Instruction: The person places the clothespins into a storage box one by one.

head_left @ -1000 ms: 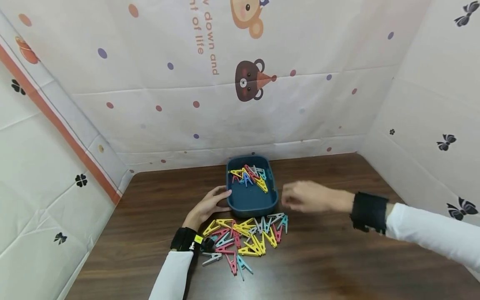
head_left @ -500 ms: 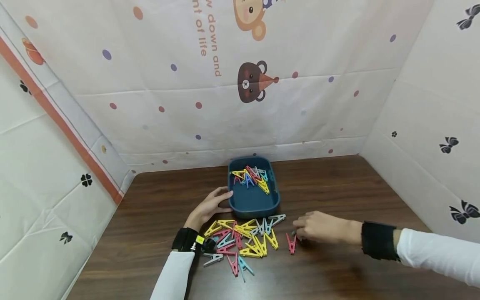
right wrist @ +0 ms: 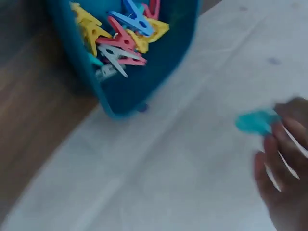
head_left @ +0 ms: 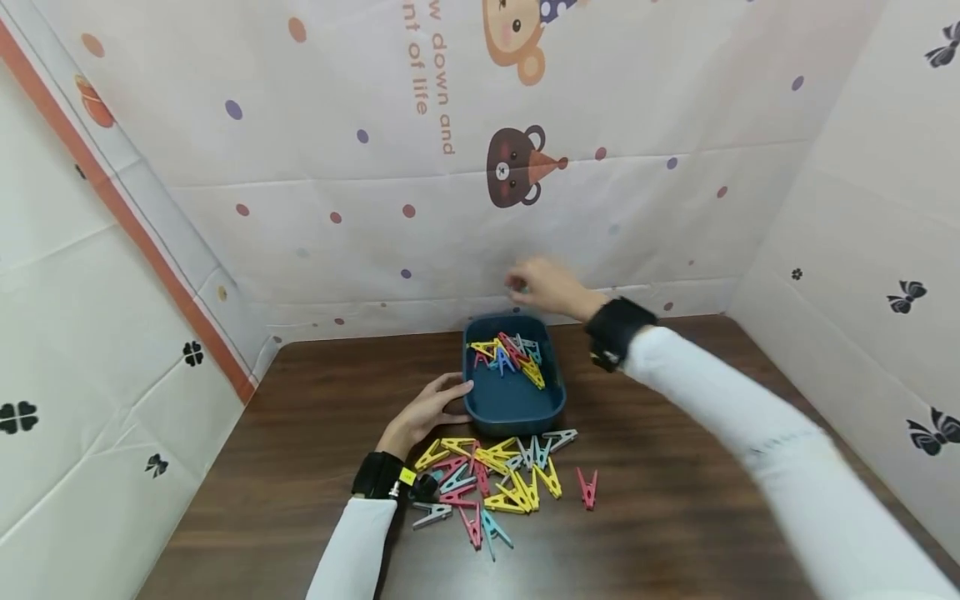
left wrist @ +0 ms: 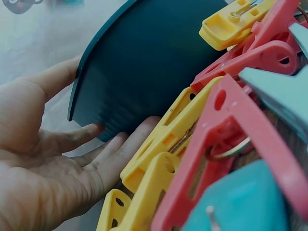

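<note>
My left hand (head_left: 429, 410) is at the left side of a dark blue plastic bin (head_left: 517, 408), thumb over its rim and fingers against the outer wall (left wrist: 139, 62). In the right wrist view, my right hand (right wrist: 284, 154) pinches a teal clothespin (right wrist: 255, 121) between thumb and fingertips, blurred by motion. In the head view that hand (head_left: 551, 287) is raised above the bin's far end. Several clothespins (head_left: 504, 360) in yellow, red, blue, grey and teal lie inside the bin.
In front of the bin, a loose pile of clothespins (head_left: 480, 475) lies on the brown wooden table (head_left: 660, 517). One red clothespin (head_left: 588, 489) lies apart to its right. A printed white cloth (head_left: 337, 250) hangs behind the table and along both sides.
My right hand drew a teal and a red clothespin rightward from the pile; the red one stayed on the table. It then rose over the bin's far end. My left hand stayed put.
</note>
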Motion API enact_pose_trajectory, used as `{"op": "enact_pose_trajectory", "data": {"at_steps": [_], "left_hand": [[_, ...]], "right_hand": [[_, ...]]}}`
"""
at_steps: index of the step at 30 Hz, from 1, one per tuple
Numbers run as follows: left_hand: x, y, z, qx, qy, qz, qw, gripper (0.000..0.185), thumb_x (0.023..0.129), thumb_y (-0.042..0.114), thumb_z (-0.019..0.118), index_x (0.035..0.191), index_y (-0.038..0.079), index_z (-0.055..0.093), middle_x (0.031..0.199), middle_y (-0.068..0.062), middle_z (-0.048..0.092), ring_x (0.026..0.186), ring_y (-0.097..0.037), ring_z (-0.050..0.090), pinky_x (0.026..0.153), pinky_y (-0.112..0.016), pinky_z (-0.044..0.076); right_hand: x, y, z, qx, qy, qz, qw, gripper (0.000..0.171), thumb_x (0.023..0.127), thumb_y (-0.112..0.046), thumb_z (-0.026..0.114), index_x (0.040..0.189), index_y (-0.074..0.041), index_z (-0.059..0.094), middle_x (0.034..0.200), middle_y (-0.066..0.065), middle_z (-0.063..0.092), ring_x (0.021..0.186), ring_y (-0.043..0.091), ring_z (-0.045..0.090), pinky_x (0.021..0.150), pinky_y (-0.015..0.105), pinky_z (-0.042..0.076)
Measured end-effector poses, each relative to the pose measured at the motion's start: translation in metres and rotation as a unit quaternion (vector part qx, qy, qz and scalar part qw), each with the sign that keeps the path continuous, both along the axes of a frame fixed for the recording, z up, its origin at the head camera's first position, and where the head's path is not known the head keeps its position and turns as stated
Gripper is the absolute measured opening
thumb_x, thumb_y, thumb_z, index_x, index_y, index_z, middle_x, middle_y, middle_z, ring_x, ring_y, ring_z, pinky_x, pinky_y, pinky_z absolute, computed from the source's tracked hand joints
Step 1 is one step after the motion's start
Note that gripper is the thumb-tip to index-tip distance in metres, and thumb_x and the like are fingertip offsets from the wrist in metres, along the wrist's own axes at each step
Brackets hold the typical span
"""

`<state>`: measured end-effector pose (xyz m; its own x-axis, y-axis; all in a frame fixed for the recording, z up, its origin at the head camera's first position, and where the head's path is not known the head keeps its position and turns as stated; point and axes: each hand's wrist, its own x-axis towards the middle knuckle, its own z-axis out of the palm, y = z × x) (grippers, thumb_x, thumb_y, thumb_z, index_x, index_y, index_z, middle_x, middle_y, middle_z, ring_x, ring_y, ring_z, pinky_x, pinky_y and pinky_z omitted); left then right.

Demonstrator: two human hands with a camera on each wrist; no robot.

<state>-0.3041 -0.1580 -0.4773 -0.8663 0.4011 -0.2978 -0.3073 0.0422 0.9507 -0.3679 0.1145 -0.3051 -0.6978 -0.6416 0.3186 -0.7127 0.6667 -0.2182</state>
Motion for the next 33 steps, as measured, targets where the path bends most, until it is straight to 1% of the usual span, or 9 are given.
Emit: {"op": "enact_pose_trajectory", "data": {"at_steps": [3,7,10,12,16,19,22,27,33], "left_hand": [[-0.005,0.006,0.0,0.007,0.001,-0.011,0.9999,0.068,0.101,0.038,0.065,0.156,0.012,0.035,0.159,-0.021,0.034,0.141,-0.04,0.048,0.103,-0.048,0.058],[-0.006,0.005,0.002,0.002,0.005,-0.016,0.9999,0.069,0.101,0.039,0.065,0.157,0.011,0.033,0.159,-0.023,0.033,0.141,-0.042,0.047,0.102,-0.048,0.058],[-0.005,-0.002,0.003,-0.006,0.006,-0.005,1.0,0.067,0.103,0.038,0.063,0.157,0.011,0.033,0.16,-0.022,0.033,0.14,-0.042,0.048,0.101,-0.048,0.059],[-0.004,-0.008,0.004,-0.012,0.011,0.002,0.9999,0.066,0.104,0.037,0.061,0.157,0.01,0.032,0.16,-0.022,0.032,0.14,-0.042,0.048,0.101,-0.048,0.059],[-0.005,-0.012,0.006,-0.012,0.009,0.009,0.9998,0.066,0.104,0.036,0.061,0.158,0.011,0.032,0.16,-0.021,0.033,0.141,-0.042,0.047,0.102,-0.048,0.058],[-0.006,-0.01,0.004,-0.015,0.007,0.009,0.9998,0.066,0.103,0.037,0.062,0.157,0.011,0.033,0.158,-0.021,0.036,0.139,-0.04,0.049,0.102,-0.048,0.059],[-0.008,-0.003,0.001,-0.012,0.008,0.004,0.9999,0.067,0.103,0.038,0.062,0.157,0.011,0.034,0.156,-0.021,0.039,0.137,-0.038,0.052,0.102,-0.047,0.058],[-0.006,0.012,-0.002,-0.002,0.01,-0.004,0.9999,0.067,0.103,0.038,0.063,0.157,0.012,0.033,0.157,-0.021,0.037,0.137,-0.037,0.052,0.103,-0.047,0.058],[0.001,0.017,0.002,0.005,0.008,0.003,1.0,0.066,0.103,0.036,0.062,0.157,0.011,0.033,0.161,-0.019,0.032,0.145,-0.038,0.043,0.106,-0.05,0.056]], "right_hand": [[-0.025,-0.019,-0.026,0.069,-0.118,-0.048,0.989,0.014,0.097,-0.01,0.067,0.104,-0.001,0.075,0.102,0.015,0.073,0.089,0.025,0.067,0.08,0.037,0.059],[-0.04,-0.043,-0.06,0.152,-0.266,-0.135,0.942,0.017,0.1,-0.015,0.064,0.089,-0.009,0.076,0.083,0.003,0.066,0.069,0.015,0.055,0.061,0.027,0.049],[-0.041,-0.061,-0.07,0.183,-0.305,-0.169,0.919,0.032,0.101,-0.015,0.061,0.069,-0.014,0.065,0.067,-0.002,0.047,0.057,0.013,0.039,0.051,0.026,0.036],[-0.037,-0.069,-0.065,0.186,-0.295,-0.16,0.924,0.035,0.101,-0.013,0.06,0.066,-0.013,0.06,0.066,0.0,0.044,0.057,0.015,0.036,0.052,0.027,0.032],[-0.011,-0.071,-0.028,0.167,-0.2,-0.106,0.96,0.016,0.101,-0.017,0.064,0.09,-0.011,0.074,0.086,0.004,0.065,0.071,0.015,0.055,0.062,0.026,0.048],[0.027,-0.054,0.002,0.144,-0.086,-0.052,0.984,0.016,0.101,-0.024,0.065,0.104,-0.011,0.075,0.096,0.005,0.072,0.077,0.016,0.064,0.066,0.029,0.055],[0.074,-0.02,0.012,0.134,-0.005,-0.024,0.991,0.015,0.099,-0.024,0.068,0.096,-0.011,0.074,0.083,0.004,0.069,0.066,0.014,0.059,0.053,0.025,0.048],[0.142,0.037,-0.019,0.148,-0.004,-0.013,0.989,0.009,0.092,-0.022,0.076,0.087,-0.016,0.073,0.08,-0.002,0.066,0.063,0.005,0.054,0.047,0.015,0.038],[0.176,0.066,-0.08,0.161,-0.04,0.031,0.986,0.023,0.087,-0.02,0.082,0.107,-0.01,0.076,0.108,0.006,0.07,0.09,0.016,0.065,0.065,0.027,0.06]]}}
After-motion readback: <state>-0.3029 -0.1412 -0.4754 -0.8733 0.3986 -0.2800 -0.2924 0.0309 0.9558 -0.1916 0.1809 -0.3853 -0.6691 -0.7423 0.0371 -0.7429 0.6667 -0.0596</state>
